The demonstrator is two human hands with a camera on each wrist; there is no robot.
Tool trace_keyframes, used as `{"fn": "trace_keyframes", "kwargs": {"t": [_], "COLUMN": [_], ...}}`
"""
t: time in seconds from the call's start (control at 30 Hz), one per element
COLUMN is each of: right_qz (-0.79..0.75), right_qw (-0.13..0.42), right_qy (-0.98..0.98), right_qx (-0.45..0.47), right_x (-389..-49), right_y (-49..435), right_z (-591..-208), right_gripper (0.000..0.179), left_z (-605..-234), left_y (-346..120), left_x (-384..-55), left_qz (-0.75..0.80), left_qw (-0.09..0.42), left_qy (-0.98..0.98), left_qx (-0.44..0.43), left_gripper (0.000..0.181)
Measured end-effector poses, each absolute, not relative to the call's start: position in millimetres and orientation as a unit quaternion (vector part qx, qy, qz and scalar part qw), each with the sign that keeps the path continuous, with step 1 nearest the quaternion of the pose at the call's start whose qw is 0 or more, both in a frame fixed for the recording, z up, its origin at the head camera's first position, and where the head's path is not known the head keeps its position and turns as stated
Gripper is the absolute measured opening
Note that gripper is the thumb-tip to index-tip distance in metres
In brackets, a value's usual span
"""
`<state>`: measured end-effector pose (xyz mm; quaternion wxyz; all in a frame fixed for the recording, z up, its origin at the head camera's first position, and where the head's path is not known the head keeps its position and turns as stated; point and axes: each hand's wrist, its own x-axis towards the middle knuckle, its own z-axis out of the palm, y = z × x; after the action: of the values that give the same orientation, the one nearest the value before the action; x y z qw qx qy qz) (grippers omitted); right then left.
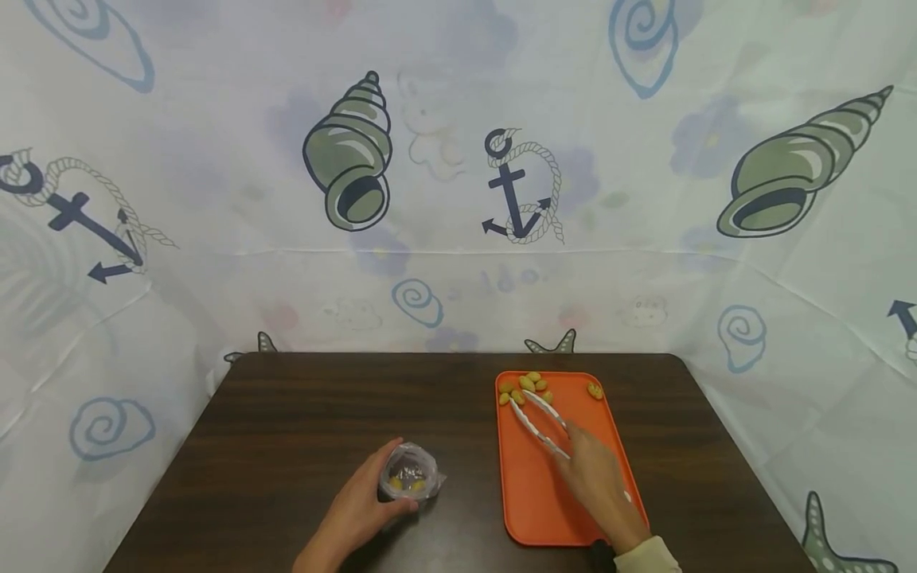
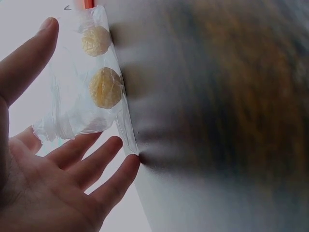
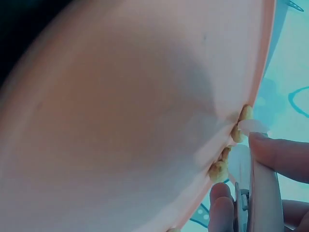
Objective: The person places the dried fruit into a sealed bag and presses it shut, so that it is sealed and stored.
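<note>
A clear plastic bag (image 1: pixel 411 460) with a round open mouth stands on the table, two yellow peeled chestnuts (image 2: pixel 105 88) at its bottom. My left hand (image 1: pixel 361 497) holds it loosely from the side, thumb and index finger at opposite edges of the mouth; the other fingers spread out low by the table. Over the orange tray (image 1: pixel 540 509), my right hand (image 1: pixel 593 477) grips a pair of pale tongs (image 1: pixel 530 424). Their tips are parted and reach in among several chestnuts (image 1: pixel 527 383) at the tray's far left corner. The right wrist view shows the tongs' metal hinge near the fingers.
One chestnut (image 1: pixel 595 391) lies apart in the tray's far right corner. The dark wooden table (image 1: pixel 322 406) ends at a printed cloth backdrop (image 1: pixel 444 207) with shells and anchors. A raised rim runs round the tray, which is right of the bag.
</note>
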<state>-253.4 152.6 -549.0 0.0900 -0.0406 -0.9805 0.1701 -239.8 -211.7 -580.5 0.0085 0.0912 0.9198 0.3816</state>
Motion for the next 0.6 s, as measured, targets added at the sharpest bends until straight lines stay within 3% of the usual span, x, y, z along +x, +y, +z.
{"fn": "trace_keyframes", "kwargs": {"t": [0.6], "right_qz": [0.166], "right_qw": [0.084], "right_qy": [-0.981], "right_qx": [-0.051], "right_x": [-258.0], "right_y": [151.1], "right_z": [-554.8], "right_gripper": [0.047], "left_z": [-581.9], "left_y": [-210.8], "left_x": [-240.7], "left_qz": [0.375], "left_qw": [0.015], "left_qy": [0.923], "left_qx": [0.086], "left_gripper": [0.100]}}
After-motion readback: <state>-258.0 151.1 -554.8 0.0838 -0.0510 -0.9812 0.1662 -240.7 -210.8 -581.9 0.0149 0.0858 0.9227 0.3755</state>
